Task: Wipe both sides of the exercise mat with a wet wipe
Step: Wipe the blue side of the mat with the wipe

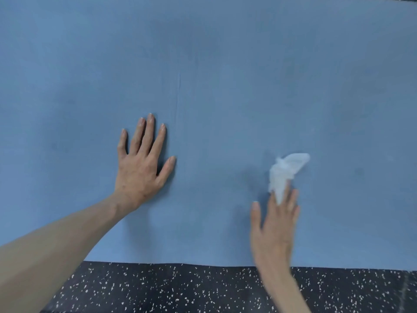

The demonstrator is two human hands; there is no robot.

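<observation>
1. Flooring (pixel 180 290) of black rubber flecked with white runs along the near edge of the exercise mat (pixel 225 64), and a sliver of the same speckle shows past the mat's far right corner.
2. The mat is my landmark: a blue sheet, smooth and matte, lying flat and filling nearly the whole view, its near edge a straight line against the floor.
3. A thin pale crease runs up the mat's surface just right of my left hand (pixel 141 168), and faint darker smudges mottle the mat's blue here and there.
4. My left hand lies palm down on the mat, left of its middle, fingers straight and spread, gripping nothing.
5. My bare left forearm crosses the mat's near edge from the lower left corner of the view.
6. My right hand (pixel 274 231) is on the mat's near right part, fingers straight and close together, blurred.
7. The wet wipe (pixel 285 172) sits on the mat at the tips of those fingers, white, crumpled and thin, its near end tucked between two of them and its far end fanning out toward the mat's far side.
8. Nothing lies between either hand and the mat's surface except the wipe itself.
</observation>
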